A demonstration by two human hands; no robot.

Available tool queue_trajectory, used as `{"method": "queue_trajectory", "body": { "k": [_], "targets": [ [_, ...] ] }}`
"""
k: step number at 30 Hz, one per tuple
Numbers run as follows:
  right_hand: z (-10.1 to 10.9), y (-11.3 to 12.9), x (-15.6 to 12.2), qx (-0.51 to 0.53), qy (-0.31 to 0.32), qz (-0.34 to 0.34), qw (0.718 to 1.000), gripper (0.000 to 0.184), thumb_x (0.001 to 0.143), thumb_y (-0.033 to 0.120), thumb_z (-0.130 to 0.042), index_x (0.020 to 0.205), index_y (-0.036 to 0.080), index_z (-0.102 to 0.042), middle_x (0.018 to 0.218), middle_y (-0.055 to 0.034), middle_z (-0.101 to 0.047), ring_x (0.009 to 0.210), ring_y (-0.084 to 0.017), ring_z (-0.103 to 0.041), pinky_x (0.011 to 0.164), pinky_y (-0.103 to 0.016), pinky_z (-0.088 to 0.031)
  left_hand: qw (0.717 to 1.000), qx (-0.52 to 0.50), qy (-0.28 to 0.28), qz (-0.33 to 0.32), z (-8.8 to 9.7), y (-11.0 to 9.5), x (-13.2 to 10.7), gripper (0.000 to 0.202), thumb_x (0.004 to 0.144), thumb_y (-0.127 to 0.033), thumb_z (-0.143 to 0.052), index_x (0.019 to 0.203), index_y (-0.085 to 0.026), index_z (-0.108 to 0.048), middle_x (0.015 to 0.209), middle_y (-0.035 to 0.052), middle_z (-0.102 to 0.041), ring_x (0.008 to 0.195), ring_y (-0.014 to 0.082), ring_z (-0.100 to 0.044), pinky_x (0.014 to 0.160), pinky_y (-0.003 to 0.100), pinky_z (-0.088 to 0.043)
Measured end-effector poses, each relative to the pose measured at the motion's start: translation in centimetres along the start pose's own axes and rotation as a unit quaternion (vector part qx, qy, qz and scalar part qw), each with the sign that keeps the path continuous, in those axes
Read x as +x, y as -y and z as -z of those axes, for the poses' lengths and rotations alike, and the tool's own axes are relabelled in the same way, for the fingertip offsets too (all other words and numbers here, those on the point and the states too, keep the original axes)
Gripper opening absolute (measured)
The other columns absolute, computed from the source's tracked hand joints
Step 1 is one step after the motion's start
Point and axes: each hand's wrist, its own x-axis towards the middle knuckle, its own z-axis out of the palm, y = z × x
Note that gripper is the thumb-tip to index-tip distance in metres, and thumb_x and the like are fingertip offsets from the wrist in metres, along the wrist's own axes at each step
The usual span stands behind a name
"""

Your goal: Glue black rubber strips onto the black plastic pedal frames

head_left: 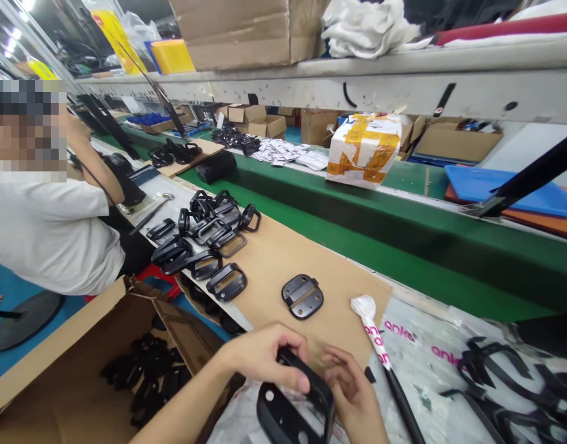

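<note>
My left hand [264,357] is closed round the top edge of a black plastic frame part [295,407] at the bottom middle. Just to its right, my right hand [352,385] curls its fingers against the same part's right side. A black rounded square plate [302,296] lies on the brown cardboard sheet [283,259] just beyond my hands. A tool with a white-wrapped head and a black handle [380,348] lies right of my hands.
A pile of black frame parts [204,237] covers the sheet's left end. An open cardboard box [79,364] of black parts stands at the lower left. A co-worker in a white shirt [47,228] works at the left. Behind runs a green conveyor belt [403,240] bearing a taped parcel [364,151]. More black parts [519,382] lie at the right.
</note>
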Motion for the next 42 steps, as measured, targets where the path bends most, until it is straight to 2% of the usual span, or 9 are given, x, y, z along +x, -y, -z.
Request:
{"method": "queue_trajectory", "body": {
  "k": [5, 10, 14, 18, 25, 32, 35, 38, 42],
  "targets": [
    [2.2, -0.3, 0.3, -0.006, 0.148, 0.026, 0.989, 0.065, 0.095, 0.077, -0.06, 0.124, 0.022, -0.077, 0.106, -0.0151, -0.079, 0.099, -0.033, -0.078, 0.086, -0.04, -0.065, 0.996, 0.027, -0.077, 0.025, -3.4, 2.8, 0.9, 0.049, 0.08, -0.062, -0.084, 0.089, -0.016, -0.069, 0.072, -0.0038, -0.061, 0.065, 0.0103, -0.047, 0.058, 0.021, -0.033],
    [2.6, 1.1, 0.6, -0.181, 0.164, 0.168, 0.955, 0.034, 0.103, 0.049, -0.066, 0.126, 0.027, -0.079, 0.124, -0.013, -0.077, 0.117, -0.03, -0.074, 0.099, -0.033, -0.062, 0.984, 0.095, -0.138, -0.056, -3.7, 2.8, 2.3, 0.042, 0.083, -0.057, -0.084, 0.087, -0.017, -0.071, 0.08, -0.001, -0.064, 0.073, 0.0132, -0.056, 0.065, 0.022, -0.04],
    [3.4, 0.8, 1.3, -0.244, 0.087, 0.249, 0.933, 0.024, 0.106, 0.036, -0.062, 0.121, 0.028, -0.079, 0.123, -0.0089, -0.078, 0.113, -0.025, -0.076, 0.1, -0.028, -0.061, 0.942, 0.136, -0.256, -0.168, -0.8, 1.5, 3.8, 0.028, 0.099, -0.046, -0.066, 0.097, -0.019, -0.071, 0.103, 0.0066, -0.069, 0.098, 0.02, -0.065, 0.091, 0.03, -0.049],
    [4.2, -1.0, 1.9, -0.277, 0.027, 0.291, 0.915, 0.022, 0.106, 0.029, -0.061, 0.121, 0.027, -0.077, 0.122, -0.008, -0.078, 0.113, -0.026, -0.076, 0.104, -0.032, -0.061, 0.866, 0.274, -0.383, -0.166, 2.9, 0.6, 5.7, 0.024, 0.096, -0.039, -0.069, 0.111, -0.02, -0.068, 0.117, 0.0111, -0.068, 0.116, 0.027, -0.063, 0.102, 0.038, -0.048],
    [3.9, -2.3, 1.8, -0.271, -0.001, 0.328, 0.905, 0.024, 0.107, 0.025, -0.057, 0.12, 0.029, -0.077, 0.123, -0.0063, -0.078, 0.114, -0.025, -0.075, 0.102, -0.036, -0.062, 0.909, 0.333, -0.251, -0.012, 6.7, -0.3, 7.8, 0.032, 0.099, -0.052, -0.063, 0.108, -0.023, -0.073, 0.081, -0.0005, -0.077, 0.071, 0.0184, -0.07, 0.062, 0.027, -0.043],
    [3.2, -1.5, 1.4, -0.247, -0.007, 0.3, 0.921, 0.023, 0.106, 0.029, -0.059, 0.116, 0.026, -0.08, 0.122, -0.0097, -0.078, 0.115, -0.028, -0.074, 0.103, -0.043, -0.062, 0.809, 0.455, -0.37, 0.04, 14.9, -1.5, 8.3, 0.03, 0.104, -0.037, -0.054, 0.113, -0.019, -0.076, 0.103, 0.01, -0.079, 0.097, 0.0265, -0.074, 0.08, 0.03, -0.052],
    [2.6, -0.8, 1.0, -0.225, -0.014, 0.273, 0.935, 0.022, 0.104, 0.029, -0.06, 0.109, 0.026, -0.081, 0.119, -0.0102, -0.078, 0.115, -0.03, -0.073, 0.103, -0.044, -0.06, 0.777, 0.462, -0.427, 0.003, 16.1, -2.4, 7.3, 0.034, 0.1, -0.033, -0.057, 0.123, -0.014, -0.073, 0.122, 0.0176, -0.072, 0.118, 0.0333, -0.068, 0.102, 0.04, -0.051],
    [1.9, 0.7, 0.7, -0.206, -0.015, 0.236, 0.95, 0.024, 0.102, 0.026, -0.058, 0.102, 0.025, -0.081, 0.117, -0.0109, -0.078, 0.114, -0.03, -0.073, 0.102, -0.044, -0.059, 0.819, 0.393, -0.405, -0.107, 13.4, -2.9, 6.4, 0.037, 0.098, -0.04, -0.062, 0.121, -0.014, -0.075, 0.126, 0.0176, -0.07, 0.121, 0.0334, -0.066, 0.11, 0.043, -0.049],
    [1.0, 3.8, 0.8, -0.207, 0.013, 0.187, 0.96, 0.022, 0.097, 0.019, -0.058, 0.096, 0.022, -0.08, 0.111, -0.0097, -0.079, 0.109, -0.028, -0.073, 0.1, -0.04, -0.057, 0.962, 0.228, -0.08, -0.124, 6.0, -3.2, 5.4, 0.04, 0.094, -0.047, -0.073, 0.126, -0.024, -0.077, 0.122, 0.011, -0.077, 0.109, 0.0278, -0.073, 0.098, 0.033, -0.055]
  ]
}}
